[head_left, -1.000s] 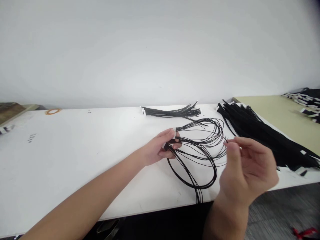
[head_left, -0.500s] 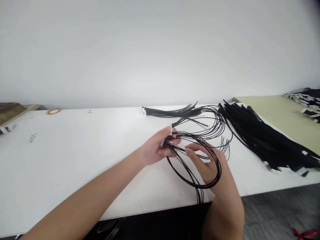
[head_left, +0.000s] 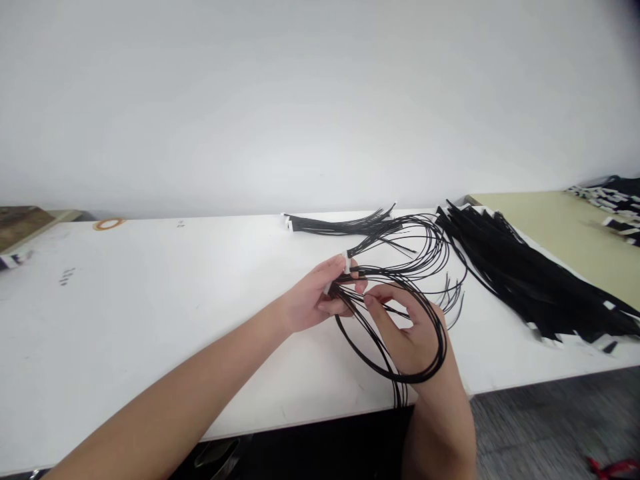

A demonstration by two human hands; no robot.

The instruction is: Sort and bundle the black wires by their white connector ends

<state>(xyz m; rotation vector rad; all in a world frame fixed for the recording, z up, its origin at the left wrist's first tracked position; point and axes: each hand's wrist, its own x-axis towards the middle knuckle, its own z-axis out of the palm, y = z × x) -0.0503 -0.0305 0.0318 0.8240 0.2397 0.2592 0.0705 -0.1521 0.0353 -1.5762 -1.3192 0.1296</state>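
My left hand [head_left: 325, 287] is closed around the white connectors [head_left: 347, 262] of a black wire harness [head_left: 425, 240], above the front half of the white table. The harness wires fan out to the right in wide loops, and some hang down past the table's front edge. My right hand [head_left: 405, 327] is closed too, thumb and forefinger pinched on thin black wires close to the left fingers. One loop of wire passes across the right wrist. Loose wire ends [head_left: 453, 293] stick out beyond the right hand.
A small bundle of black wires [head_left: 330, 225] with white connectors lies at the table's back. A big pile of black wire harnesses [head_left: 530, 273] covers the right side. An orange tape ring [head_left: 109, 224] lies at the back left of the white table [head_left: 125, 320]. A yellowish table [head_left: 540, 220] adjoins it.
My right hand has moved slightly left, and its fingertips are now pinched together on the wires. The left hand and its connectors have shifted a little to the right.
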